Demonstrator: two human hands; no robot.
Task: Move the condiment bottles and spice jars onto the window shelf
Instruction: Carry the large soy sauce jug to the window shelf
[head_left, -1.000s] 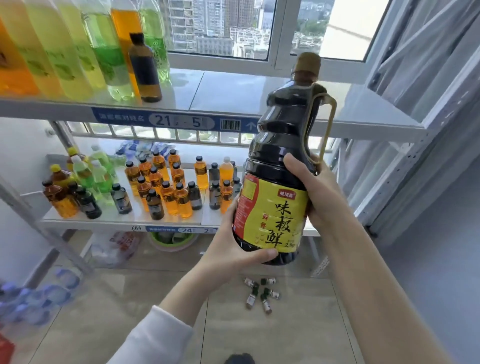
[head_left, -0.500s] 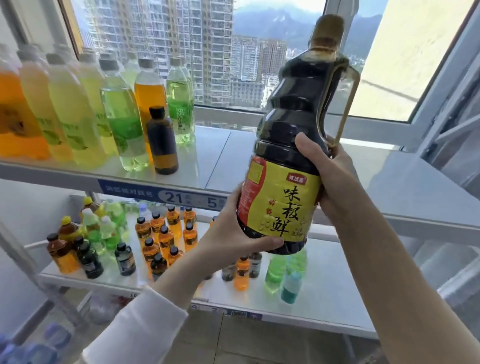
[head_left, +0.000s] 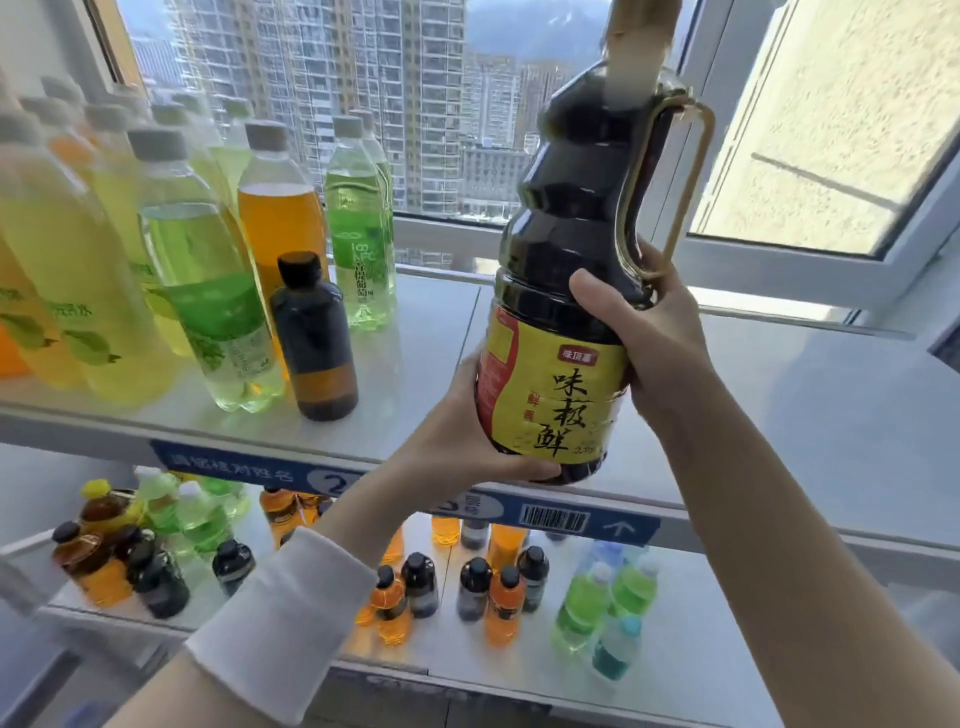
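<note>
A large dark soy sauce bottle (head_left: 566, 291) with a yellow-and-red label and a clear side handle is held upright in both hands, its base just above the front edge of the grey window shelf (head_left: 831, 415). My left hand (head_left: 462, 431) cups the bottom and left side of the bottle. My right hand (head_left: 649, 332) wraps the right side just below the handle. The cap runs out of the top of the view. A small dark bottle (head_left: 314, 338) with a black cap stands on the shelf to the left.
Several tall bottles of yellow, green and orange drink (head_left: 208, 270) crowd the shelf's left part. Below, a lower shelf (head_left: 467, 660) carries many small orange, dark and green bottles. The window frame (head_left: 779, 280) runs behind the shelf.
Both hands have raised the big bottle up and forward, from in front of the lower shelf to the window shelf's front edge. The view has tilted upward and closer.
</note>
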